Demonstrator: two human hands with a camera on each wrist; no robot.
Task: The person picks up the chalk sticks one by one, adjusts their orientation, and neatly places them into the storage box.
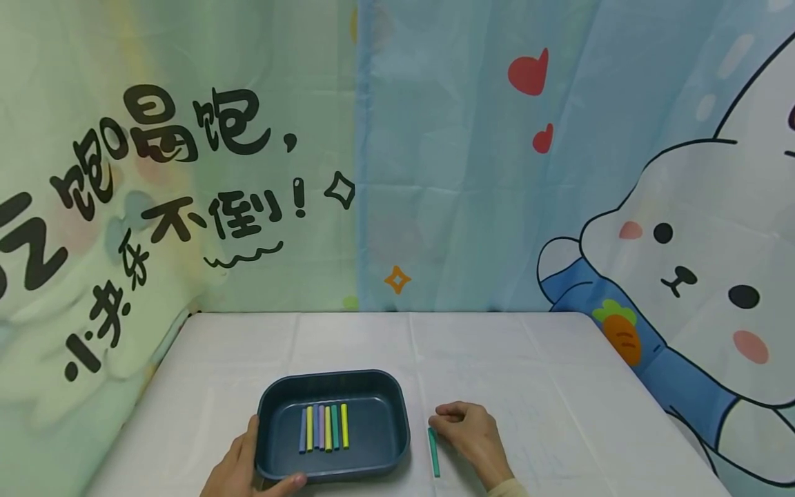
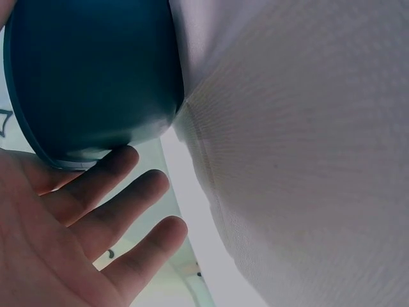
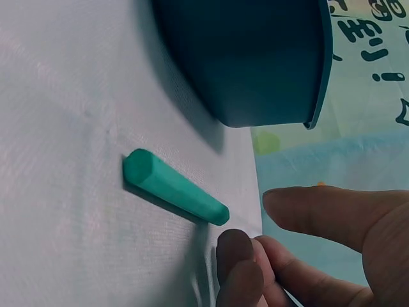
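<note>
A dark blue tray (image 1: 397, 407) sits on the white tablecloth and holds several coloured sticks (image 1: 324, 426) side by side. My left hand (image 1: 248, 459) is at its front left corner, with the thumb along the front rim. In the left wrist view the straight fingers (image 2: 108, 185) touch the tray's outer wall (image 2: 89, 77). A green stick (image 1: 433, 452) lies on the cloth just right of the tray. My right hand (image 1: 450, 422) rests beside its far end with loosely curled fingers. The right wrist view shows those fingertips (image 3: 233, 246) right at the end of the stick (image 3: 172, 187), not round it.
The white-clothed table (image 1: 559, 386) stretches back to a printed curtain (image 1: 435, 172) with a cartoon rabbit at the right. The curtain also hangs close along the table's left edge. Bare cloth lies behind and right of the tray.
</note>
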